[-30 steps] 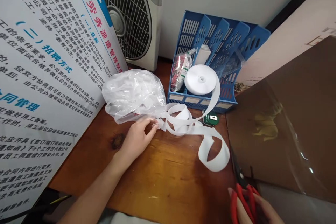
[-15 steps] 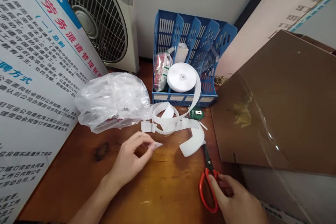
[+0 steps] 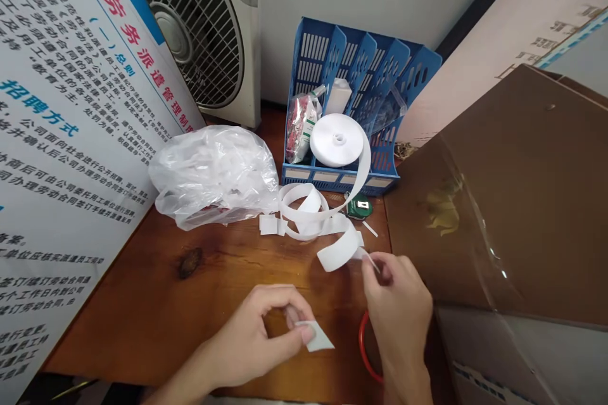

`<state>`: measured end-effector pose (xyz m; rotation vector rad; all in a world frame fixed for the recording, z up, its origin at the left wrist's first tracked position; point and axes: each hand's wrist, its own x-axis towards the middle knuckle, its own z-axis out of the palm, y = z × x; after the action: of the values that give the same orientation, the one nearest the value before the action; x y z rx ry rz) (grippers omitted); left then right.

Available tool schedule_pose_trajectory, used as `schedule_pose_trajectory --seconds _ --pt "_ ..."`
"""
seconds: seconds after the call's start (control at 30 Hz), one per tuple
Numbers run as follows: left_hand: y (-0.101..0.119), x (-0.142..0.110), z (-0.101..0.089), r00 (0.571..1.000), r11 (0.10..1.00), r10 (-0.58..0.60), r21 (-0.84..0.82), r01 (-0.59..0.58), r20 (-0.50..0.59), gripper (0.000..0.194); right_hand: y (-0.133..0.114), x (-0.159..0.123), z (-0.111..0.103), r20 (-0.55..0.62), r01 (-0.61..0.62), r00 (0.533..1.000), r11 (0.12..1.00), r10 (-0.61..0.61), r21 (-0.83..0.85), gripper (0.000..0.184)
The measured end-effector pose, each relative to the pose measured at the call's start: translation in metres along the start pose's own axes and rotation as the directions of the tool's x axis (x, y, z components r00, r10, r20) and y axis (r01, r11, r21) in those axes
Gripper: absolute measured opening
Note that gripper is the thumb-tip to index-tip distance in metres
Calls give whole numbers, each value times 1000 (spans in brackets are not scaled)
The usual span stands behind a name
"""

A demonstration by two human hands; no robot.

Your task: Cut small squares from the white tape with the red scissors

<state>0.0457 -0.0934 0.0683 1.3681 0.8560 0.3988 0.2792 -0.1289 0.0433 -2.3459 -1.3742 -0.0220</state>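
Note:
My left hand [image 3: 266, 335] pinches a small white cut piece [image 3: 317, 336] between thumb and fingers, low over the wooden table [image 3: 142, 304]. My right hand [image 3: 396, 304] pinches the loose end of the white tape strip [image 3: 339, 253], which curls back to the white roll [image 3: 338, 139] resting on the blue file rack [image 3: 380, 76]. Red-handled scissors [image 3: 365, 348] lie on the table under my right hand, mostly hidden by it. Other small cut pieces [image 3: 268, 224] sit beside the tape coils.
A crumpled clear plastic bag [image 3: 216, 174] lies at the back left of the table. A printed poster board [image 3: 61, 139] leans on the left, a fan [image 3: 204, 25] stands behind. A brown cardboard box [image 3: 513, 202] fills the right side. A small green object [image 3: 360, 206] sits before the rack.
My left hand drew the cut piece back toward me. My right hand let go of the scissors and rose to pinch the tape strip's end.

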Motion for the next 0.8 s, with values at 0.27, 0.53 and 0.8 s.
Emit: schedule_pose_trajectory --seconds 0.27,0.53,0.8 --pt "-5 3 -1 998 896 -37 -440 56 52 11 -34 -63 -7 85 57 986 766 -145 640 22" --pt "-29 12 0 972 938 -177 -324 120 -153 22 -22 -70 13 40 -95 995 829 87 552 18" --pt "-29 12 4 988 942 -134 -320 104 -73 23 22 46 10 175 -338 933 932 314 130 47"
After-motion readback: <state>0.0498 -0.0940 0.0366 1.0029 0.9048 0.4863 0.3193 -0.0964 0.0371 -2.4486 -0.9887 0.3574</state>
